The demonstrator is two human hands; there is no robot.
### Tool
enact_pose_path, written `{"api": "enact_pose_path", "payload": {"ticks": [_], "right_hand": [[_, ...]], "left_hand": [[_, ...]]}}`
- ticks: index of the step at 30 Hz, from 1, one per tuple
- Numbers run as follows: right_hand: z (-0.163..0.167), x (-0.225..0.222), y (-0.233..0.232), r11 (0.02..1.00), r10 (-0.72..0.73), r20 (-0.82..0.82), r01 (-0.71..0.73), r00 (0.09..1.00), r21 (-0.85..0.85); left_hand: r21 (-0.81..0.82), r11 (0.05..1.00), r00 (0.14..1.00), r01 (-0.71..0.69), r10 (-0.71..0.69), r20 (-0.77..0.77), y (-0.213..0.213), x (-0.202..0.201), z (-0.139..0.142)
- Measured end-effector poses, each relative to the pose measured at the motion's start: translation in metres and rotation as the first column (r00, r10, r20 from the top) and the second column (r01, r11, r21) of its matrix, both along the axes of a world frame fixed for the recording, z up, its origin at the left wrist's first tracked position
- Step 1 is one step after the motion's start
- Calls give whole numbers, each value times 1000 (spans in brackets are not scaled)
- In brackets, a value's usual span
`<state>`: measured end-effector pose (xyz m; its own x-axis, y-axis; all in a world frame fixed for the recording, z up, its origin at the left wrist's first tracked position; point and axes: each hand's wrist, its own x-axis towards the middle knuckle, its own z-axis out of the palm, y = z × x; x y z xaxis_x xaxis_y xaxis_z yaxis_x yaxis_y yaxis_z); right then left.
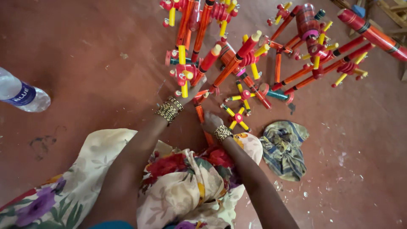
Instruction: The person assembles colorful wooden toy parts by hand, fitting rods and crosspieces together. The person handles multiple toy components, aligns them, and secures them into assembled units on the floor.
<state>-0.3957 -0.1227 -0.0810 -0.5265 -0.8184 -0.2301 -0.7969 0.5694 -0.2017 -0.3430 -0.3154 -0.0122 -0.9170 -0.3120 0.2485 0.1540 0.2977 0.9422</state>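
The left hand (188,91) reaches up the red floor (85,55) to a red toy piece with yellow pegs (183,72), its fingers touching it, though whether they grasp it cannot be told; the right hand (210,122) is clenched on an orange rod (199,113) lying just below that piece; a small red-and-yellow cross piece (238,117) lies beside the right hand; a crumpled cloth (283,146) sits near it; a plastic bottle (21,95) lies well apart at the left edge.
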Motion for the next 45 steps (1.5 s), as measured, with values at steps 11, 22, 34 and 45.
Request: {"api": "enact_pose_path", "payload": {"ticks": [11,22,34,45], "right_hand": [[16,0,-6,1000,4,-46,-4,999,-15],[-6,-6,-12,984,-13,-158,-16,987,-176],[59,-83,-50,481,-4,126,112,992,-869],[90,-82,-82,543,101,424,308,900,-781]], "left_hand": [[6,987,987,-161,161,-10,-4,13,11],[-31,945,942,-325,321,-96,4,36,18],[129,953,955,-274,286,-82,-3,25,-14],[-335,714,779,-615,616,-117,0,44,20]]}}
